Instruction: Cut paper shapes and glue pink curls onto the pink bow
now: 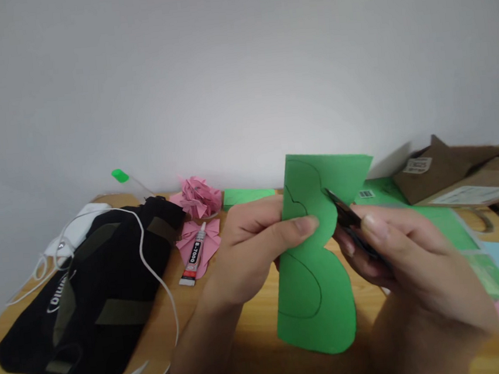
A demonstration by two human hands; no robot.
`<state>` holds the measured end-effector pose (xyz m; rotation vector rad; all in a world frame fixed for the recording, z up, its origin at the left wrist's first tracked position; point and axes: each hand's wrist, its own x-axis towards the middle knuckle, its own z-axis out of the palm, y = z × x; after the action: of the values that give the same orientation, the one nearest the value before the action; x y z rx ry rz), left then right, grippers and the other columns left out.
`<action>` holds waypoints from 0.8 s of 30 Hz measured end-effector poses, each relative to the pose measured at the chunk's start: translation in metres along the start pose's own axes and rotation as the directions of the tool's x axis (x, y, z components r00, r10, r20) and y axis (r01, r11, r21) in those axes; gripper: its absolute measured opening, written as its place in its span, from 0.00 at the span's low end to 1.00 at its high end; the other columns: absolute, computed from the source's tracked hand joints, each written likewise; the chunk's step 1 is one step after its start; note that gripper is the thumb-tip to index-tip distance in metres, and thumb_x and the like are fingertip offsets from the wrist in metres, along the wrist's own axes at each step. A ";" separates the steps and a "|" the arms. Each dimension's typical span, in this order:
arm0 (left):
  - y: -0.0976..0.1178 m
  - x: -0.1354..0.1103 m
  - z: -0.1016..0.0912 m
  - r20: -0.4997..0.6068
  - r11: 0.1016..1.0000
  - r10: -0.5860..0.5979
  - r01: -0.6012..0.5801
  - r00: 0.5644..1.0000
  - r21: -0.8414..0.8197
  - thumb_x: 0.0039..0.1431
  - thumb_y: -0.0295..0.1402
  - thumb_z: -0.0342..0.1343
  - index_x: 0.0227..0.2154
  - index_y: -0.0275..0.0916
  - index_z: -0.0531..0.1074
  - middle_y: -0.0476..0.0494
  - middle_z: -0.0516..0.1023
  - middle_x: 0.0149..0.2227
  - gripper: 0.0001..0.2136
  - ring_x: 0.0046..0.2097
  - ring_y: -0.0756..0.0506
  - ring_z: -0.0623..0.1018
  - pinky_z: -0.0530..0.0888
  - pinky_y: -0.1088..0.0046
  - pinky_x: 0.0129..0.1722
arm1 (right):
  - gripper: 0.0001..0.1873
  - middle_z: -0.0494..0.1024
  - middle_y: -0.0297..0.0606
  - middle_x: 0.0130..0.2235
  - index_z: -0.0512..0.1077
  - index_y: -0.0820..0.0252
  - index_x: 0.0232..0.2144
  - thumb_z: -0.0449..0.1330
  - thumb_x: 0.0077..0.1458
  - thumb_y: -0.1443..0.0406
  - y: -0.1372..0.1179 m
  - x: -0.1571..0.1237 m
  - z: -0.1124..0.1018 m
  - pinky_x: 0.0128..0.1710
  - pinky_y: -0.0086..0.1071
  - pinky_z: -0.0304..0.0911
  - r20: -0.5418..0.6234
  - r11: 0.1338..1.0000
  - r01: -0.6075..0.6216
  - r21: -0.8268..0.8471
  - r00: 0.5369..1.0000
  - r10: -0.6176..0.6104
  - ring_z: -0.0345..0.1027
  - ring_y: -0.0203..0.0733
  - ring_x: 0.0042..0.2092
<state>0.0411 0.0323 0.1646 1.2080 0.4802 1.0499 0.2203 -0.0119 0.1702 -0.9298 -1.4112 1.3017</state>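
Upright in front of me is a folded piece of green paper (331, 297) with curved lines drawn on it and a rounded, cut right edge. My left hand (258, 239) grips its left side at mid-height, the thumb pressed on the front. In my right hand (410, 254) is a pair of dark scissors (347, 216). Their tips meet the paper's right edge near a drawn curve in the upper part. The fingers of my right hand hide most of the scissor handles.
At left lie a black bag (112, 318) and a white cable (143, 250). Behind my left hand are pink folded paper (200, 197) and a B-7000 glue tube (193, 257). A brown paper bag (451, 173) and green sheets (447, 224) lie at right on the wooden table (256, 351).
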 end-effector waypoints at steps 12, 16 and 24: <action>0.000 0.000 0.002 -0.005 1.000 -0.010 0.010 1.000 -0.028 0.58 0.38 0.62 0.17 0.38 0.64 0.51 0.61 0.18 0.19 0.20 0.53 0.61 0.54 0.73 0.18 | 0.23 0.56 0.27 0.18 0.68 0.57 0.23 0.55 0.67 0.52 0.001 0.001 -0.001 0.15 0.27 0.39 -0.011 0.999 0.020 -0.050 1.000 -0.021 0.43 0.30 0.20; 0.001 0.000 0.001 0.007 0.999 0.017 -0.017 1.000 -0.030 0.59 0.36 0.61 0.17 0.37 0.65 0.52 0.60 0.18 0.18 0.20 0.54 0.60 0.54 0.74 0.19 | 0.23 0.56 0.26 0.18 0.68 0.57 0.24 0.55 0.67 0.52 0.001 0.001 -0.002 0.15 0.26 0.39 -0.010 0.998 0.025 -0.057 1.000 -0.026 0.43 0.30 0.20; 0.001 0.000 0.001 0.016 0.999 0.025 -0.025 1.000 -0.036 0.59 0.36 0.62 0.17 0.37 0.64 0.51 0.61 0.18 0.18 0.21 0.54 0.62 0.55 0.73 0.19 | 0.23 0.55 0.26 0.18 0.67 0.57 0.22 0.54 0.68 0.53 0.000 0.000 -0.003 0.15 0.26 0.40 -0.001 0.996 0.038 -0.082 0.999 -0.038 0.44 0.30 0.20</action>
<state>0.0417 0.0319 0.1659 1.1925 0.4327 1.0651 0.2230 -0.0112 0.1698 -0.9546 -1.4827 1.2217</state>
